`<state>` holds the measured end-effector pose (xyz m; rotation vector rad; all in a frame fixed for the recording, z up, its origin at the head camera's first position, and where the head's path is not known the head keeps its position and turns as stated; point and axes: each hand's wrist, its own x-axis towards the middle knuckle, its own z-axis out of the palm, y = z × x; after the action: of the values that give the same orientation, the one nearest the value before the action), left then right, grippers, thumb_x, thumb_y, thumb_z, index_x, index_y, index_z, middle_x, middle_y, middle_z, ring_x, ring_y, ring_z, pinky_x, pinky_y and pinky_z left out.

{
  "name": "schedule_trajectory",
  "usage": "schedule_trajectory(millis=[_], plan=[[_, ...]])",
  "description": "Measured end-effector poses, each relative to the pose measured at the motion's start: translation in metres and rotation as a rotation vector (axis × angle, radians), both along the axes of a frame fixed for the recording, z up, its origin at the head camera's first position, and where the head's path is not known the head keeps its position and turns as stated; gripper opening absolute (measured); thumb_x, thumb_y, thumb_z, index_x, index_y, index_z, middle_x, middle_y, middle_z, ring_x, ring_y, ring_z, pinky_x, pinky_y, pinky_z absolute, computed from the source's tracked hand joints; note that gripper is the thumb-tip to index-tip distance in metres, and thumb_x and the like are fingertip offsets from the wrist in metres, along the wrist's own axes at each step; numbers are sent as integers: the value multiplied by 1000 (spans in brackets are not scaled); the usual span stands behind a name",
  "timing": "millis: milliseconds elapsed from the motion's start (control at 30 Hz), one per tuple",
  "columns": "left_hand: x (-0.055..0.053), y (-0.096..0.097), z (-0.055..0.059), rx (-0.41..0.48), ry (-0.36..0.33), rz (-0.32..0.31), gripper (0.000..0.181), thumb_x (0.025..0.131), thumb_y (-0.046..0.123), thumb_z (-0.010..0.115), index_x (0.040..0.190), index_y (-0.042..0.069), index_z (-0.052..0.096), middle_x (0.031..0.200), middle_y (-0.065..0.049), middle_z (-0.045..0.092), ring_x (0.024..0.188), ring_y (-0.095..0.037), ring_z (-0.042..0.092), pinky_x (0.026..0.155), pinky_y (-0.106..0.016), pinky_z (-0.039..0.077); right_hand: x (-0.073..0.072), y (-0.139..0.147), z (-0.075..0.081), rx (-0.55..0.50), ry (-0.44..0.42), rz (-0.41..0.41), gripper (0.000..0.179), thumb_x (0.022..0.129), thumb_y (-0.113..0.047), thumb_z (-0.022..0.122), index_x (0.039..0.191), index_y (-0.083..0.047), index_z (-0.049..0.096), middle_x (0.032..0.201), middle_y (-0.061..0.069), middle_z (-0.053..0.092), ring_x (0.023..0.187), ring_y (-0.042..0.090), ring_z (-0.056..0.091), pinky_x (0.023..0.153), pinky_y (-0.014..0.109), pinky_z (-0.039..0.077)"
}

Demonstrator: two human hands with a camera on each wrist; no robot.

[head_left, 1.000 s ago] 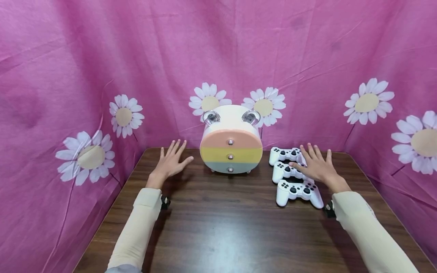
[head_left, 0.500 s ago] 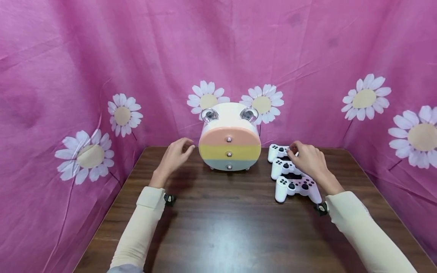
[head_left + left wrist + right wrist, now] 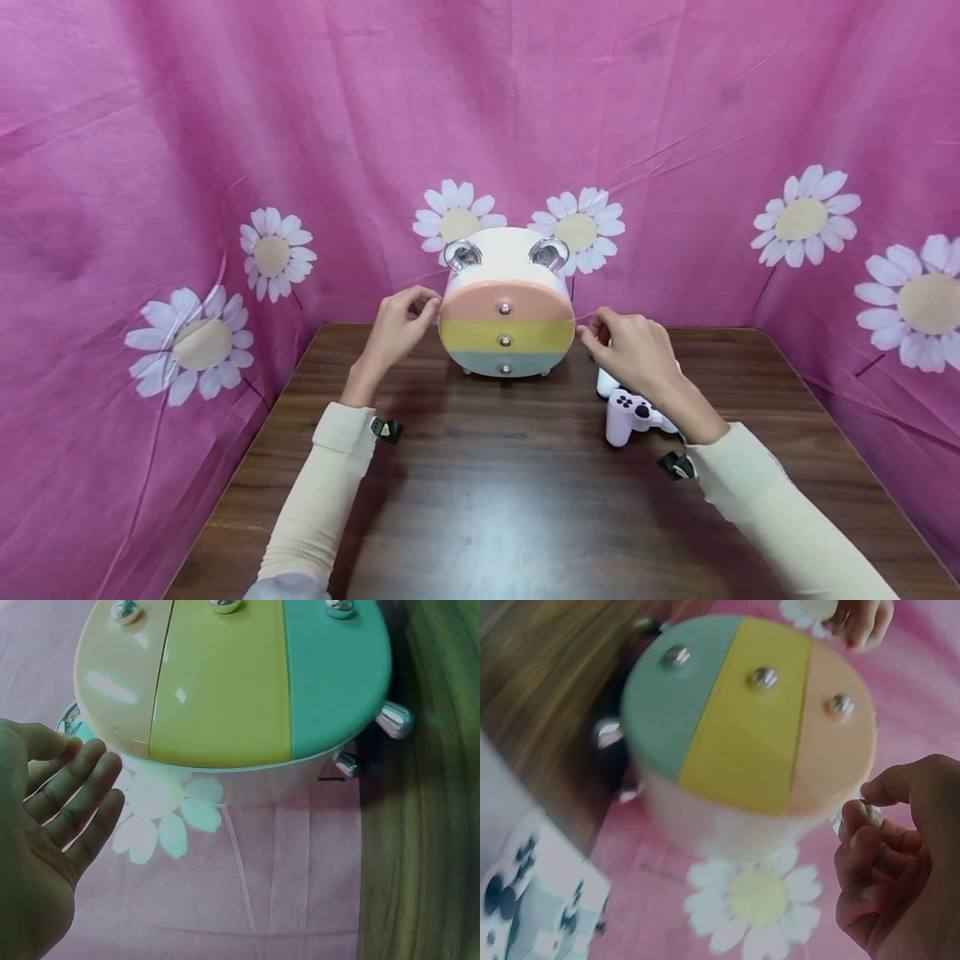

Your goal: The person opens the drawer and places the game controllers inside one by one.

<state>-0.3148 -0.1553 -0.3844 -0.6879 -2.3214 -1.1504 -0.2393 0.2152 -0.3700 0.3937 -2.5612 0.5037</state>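
Observation:
A small oval drawer box (image 3: 507,257) with silver-ringed eyes stands at the back of the table. Its peach, yellow and blue-green drawers each carry a round silver knob, and all look closed. My left hand (image 3: 397,327) is beside the box's left edge; in the left wrist view its fingers (image 3: 79,787) are loosely bent and hold nothing. On the other side, my right hand (image 3: 636,350) is raised close to the box's right edge. Its thumb and index fingertip nearly meet in the right wrist view, with nothing visible between them. Whether either hand touches the box I cannot tell.
White game controllers (image 3: 628,417) lie in a column right of the box, partly hidden beneath my right hand and forearm. The brown wood-grain table (image 3: 480,483) is bordered by pink cloth (image 3: 360,125) printed with white daisies.
Both hands were spread flat at the table's back, the right over the controllers. They have lifted, bent their fingers and moved inward to either side of the drawer box.

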Motion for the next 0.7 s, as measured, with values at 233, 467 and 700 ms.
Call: schedule_trajectory(millis=[233, 467, 700], plan=[[-15, 6, 6, 72, -24, 20, 19, 106, 16, 67, 113, 2, 79, 103, -14, 79, 91, -28, 72, 89, -50, 63, -3, -34, 6, -5, 57, 78, 19, 98, -26, 70, 82, -16, 67, 59, -4, 61, 49, 19, 54, 42, 33, 40], [-33, 3, 1, 148, -119, -27, 27, 106, 18, 68, 127, 3, 75, 127, -15, 77, 114, -34, 74, 105, -50, 60, -15, -60, 7, 1, 51, 108, 18, 98, -28, 69, 89, -12, 70, 66, 0, 67, 51, 20, 57, 43, 36, 45], [-49, -4, -2, 188, -267, -89, 47, 107, 32, 68, 147, 9, 64, 147, -13, 68, 136, -32, 65, 118, -47, 51, -28, -81, 12, 49, 19, 65, 26, 101, -37, 68, 91, -13, 69, 84, 2, 72, 58, 26, 63, 48, 42, 51]])
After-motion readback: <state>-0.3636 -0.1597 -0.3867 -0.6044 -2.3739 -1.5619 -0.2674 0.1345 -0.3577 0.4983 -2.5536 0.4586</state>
